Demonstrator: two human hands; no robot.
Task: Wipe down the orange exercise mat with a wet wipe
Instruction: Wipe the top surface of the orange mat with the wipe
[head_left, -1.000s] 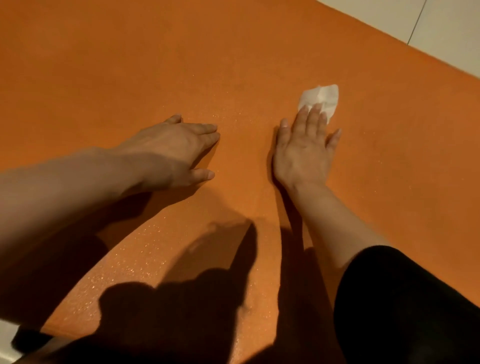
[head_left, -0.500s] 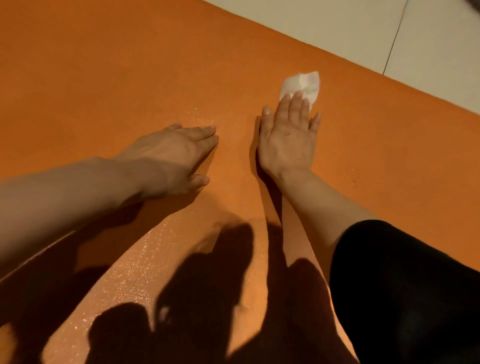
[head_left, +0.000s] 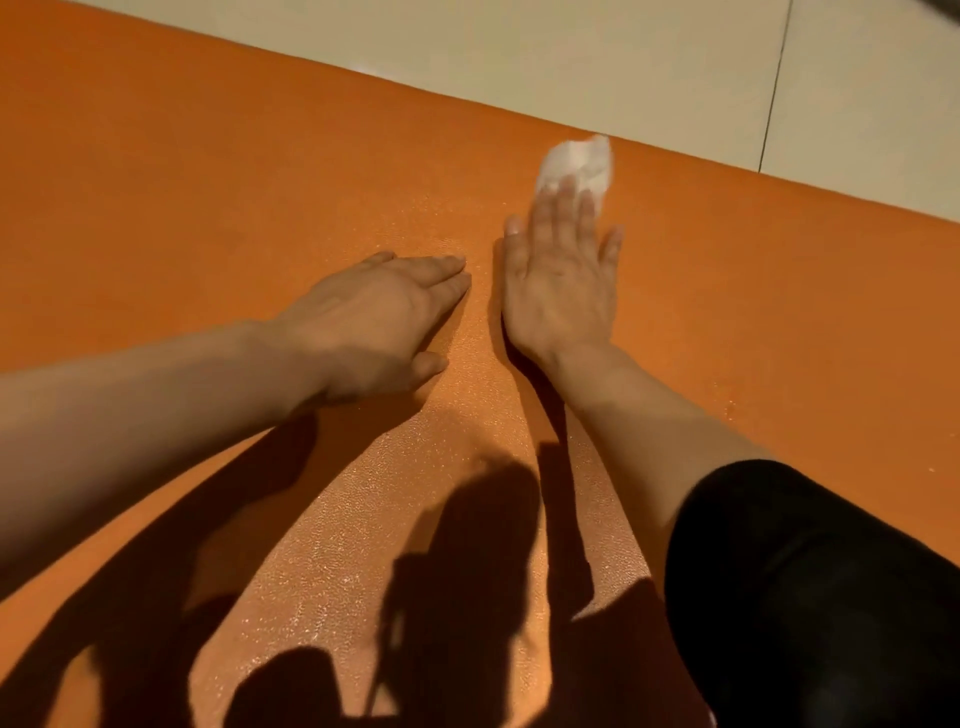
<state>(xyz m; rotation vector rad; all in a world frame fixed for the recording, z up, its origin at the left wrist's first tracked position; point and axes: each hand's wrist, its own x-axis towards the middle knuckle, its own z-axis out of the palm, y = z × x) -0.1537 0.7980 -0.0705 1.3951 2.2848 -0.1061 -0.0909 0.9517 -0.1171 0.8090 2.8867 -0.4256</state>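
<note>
Our right hand lies flat with fingers straight, pressing the white wet wipe onto the orange exercise mat; the wipe shows past the fingertips, close to the mat's far edge, and looks blurred, as a pushing stroke would make it. Our left hand rests palm-down and relaxed on the mat just beside the right, grasping nothing; we judge it is there to carry our weight and keep the mat from sliding while we reach. The strip of mat between and below our arms glistens, which suggests it has already been wiped. Beyond the mat's edge lies pale tiled floor; a black-clad knee sits at lower right.
</note>
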